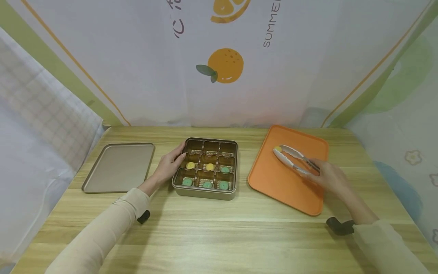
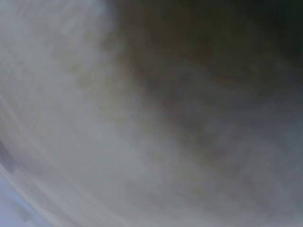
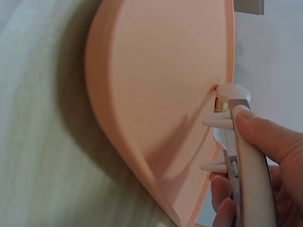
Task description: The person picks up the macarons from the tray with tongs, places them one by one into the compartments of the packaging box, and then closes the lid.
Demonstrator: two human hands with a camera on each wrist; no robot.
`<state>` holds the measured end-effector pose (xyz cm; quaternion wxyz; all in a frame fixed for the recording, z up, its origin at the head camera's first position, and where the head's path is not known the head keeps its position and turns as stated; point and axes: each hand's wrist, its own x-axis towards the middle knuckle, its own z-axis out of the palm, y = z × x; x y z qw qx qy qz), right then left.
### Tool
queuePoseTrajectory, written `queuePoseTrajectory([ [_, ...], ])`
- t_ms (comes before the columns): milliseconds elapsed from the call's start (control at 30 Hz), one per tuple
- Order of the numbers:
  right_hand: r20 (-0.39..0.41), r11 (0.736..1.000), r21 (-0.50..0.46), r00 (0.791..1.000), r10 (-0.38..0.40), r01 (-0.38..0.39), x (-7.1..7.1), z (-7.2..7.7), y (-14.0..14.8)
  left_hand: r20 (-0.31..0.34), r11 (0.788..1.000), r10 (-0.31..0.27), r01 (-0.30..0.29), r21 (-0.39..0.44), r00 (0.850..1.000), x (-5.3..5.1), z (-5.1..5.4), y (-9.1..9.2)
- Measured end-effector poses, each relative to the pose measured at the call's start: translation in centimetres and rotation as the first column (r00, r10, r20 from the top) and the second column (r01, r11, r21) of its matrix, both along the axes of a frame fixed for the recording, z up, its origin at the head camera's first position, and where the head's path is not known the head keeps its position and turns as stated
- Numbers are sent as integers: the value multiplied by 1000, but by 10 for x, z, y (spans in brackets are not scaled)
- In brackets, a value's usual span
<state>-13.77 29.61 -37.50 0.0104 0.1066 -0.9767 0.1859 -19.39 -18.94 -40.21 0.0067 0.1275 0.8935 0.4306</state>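
A square metal tin [image 1: 205,194] with a clear divided insert stands mid-table. Yellow round pieces [image 1: 210,166] lie in two middle-row compartments; green round pieces [image 1: 224,185] lie in the front row and the middle row's right compartment. My left hand [image 1: 167,165] holds the tin's left rim. In my right hand [image 1: 330,176] is a pair of tongs [image 1: 289,163] with pale scalloped tips, reaching over the orange tray [image 1: 273,190]. A yellow piece [image 1: 278,148] sits between the tips; whether it is lifted I cannot tell. In the right wrist view the thumb presses the tongs' handle [image 3: 255,179].
A flat metal lid or tray [image 1: 119,167] lies left of the tin on the wooden table [image 1: 205,236]. Behind the table hangs a white curtain [image 1: 154,83] with orange prints. The left wrist view is too blurred to read.
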Motion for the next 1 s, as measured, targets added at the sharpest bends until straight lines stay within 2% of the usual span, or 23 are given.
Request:
queuePoseTrajectory([
  [233, -4, 1000, -22, 1000, 0, 0, 0, -2, 0, 7, 1000, 15, -15, 1, 1000, 0, 0, 0],
  [767, -35, 1000, -28, 999, -6, 5, 1, -4, 2, 5, 1000, 0, 0, -7, 1000, 1, 0, 0],
  [1000, -60, 1000, -31, 998, 4, -6, 4, 0, -1, -2, 1000, -1, 1, -6, 1000, 1, 0, 0],
])
